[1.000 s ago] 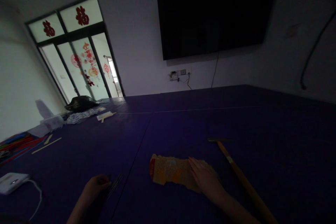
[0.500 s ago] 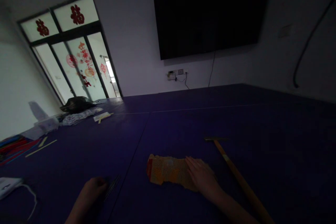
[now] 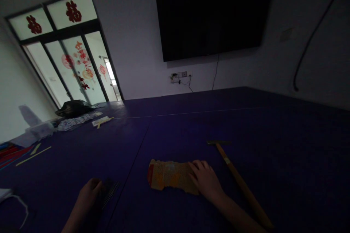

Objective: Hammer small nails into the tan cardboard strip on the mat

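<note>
My right hand (image 3: 207, 181) rests on the right end of a worn, torn-edged piece of brown cardboard (image 3: 171, 176) with orange patches and a red left end. Its fingers are apart and slightly bent, and the thumb lies over the cardboard. To the right of that hand lies a hammer (image 3: 237, 176) with a long wooden handle and a narrow metal head. My left hand (image 3: 89, 192) is closed, its fingers curled together beside several thin metal rods (image 3: 111, 193) on the table. Whatever may be between those fingers is hidden in the dim light.
The purple table (image 3: 175, 127) has seam lines across it. At the left lie red and blue strips (image 3: 15, 154), pale sticks (image 3: 32, 156), a clear plastic box (image 3: 41, 130), a black bag (image 3: 75, 108) and a white cable (image 3: 26, 204). A television (image 3: 213, 18) hangs on the wall.
My right hand's fingers have gone from lying flat on the cardboard to bent and further apart near its right end. The whole view has shifted slightly, moving everything leftward.
</note>
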Motion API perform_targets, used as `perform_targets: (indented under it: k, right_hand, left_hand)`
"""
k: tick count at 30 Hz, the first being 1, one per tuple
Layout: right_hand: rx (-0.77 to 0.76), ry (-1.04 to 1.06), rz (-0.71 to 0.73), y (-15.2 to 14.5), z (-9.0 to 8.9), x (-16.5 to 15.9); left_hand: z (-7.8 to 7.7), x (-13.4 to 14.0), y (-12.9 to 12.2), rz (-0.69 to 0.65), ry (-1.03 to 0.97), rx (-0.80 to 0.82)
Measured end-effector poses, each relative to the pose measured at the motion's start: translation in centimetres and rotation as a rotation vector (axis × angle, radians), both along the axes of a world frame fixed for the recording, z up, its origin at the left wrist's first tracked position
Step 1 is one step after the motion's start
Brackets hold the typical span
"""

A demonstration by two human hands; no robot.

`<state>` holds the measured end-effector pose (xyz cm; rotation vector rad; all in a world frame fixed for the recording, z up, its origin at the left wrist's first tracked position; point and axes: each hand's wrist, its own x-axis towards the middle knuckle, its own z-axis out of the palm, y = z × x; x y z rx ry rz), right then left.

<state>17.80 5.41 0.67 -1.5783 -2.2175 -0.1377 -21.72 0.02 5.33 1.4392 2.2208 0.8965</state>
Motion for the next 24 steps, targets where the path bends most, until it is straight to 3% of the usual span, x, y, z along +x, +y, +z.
perform_targets:
  k: [2,4,8,11,14,17,21,24]
  right_hand:
    - [-0.037,0.058,-0.018,0.0,0.2,0.1]
    - [-0.075,0.133,-0.058,0.1,0.2,0.2]
    - [-0.141,0.25,-0.115,0.3,0.2,0.3]
    - [-0.186,0.299,-0.121,0.3,0.4,0.3]
    - [-0.229,0.325,-0.138,0.2,0.6,0.4]
    - [-0.26,0.348,-0.145,0.1,0.6,0.4]
    - [-0.273,0.425,-0.172,-0.1,0.6,0.3]
    - [-0.275,0.46,-0.17,-0.1,0.7,0.3]
  left_hand:
    - [0.8,1.5,0.2,-0.022,-0.09,0.089]
    - [1.7,4.2,0.6,-0.128,-0.222,0.15]
    - [3.6,12.1,2.4,-0.457,-0.462,0.146]
    - [3.9,18.8,4.6,-0.671,-0.554,0.076]
    - [2.5,24.5,6.8,-0.801,-0.669,0.043]
    - [-0.2,27.8,8.3,-0.821,-0.743,-0.027]
    - [-3.2,28.5,9.1,-0.736,-0.691,0.057]
    - [-3.9,28.2,9.1,-0.724,-0.603,0.062]
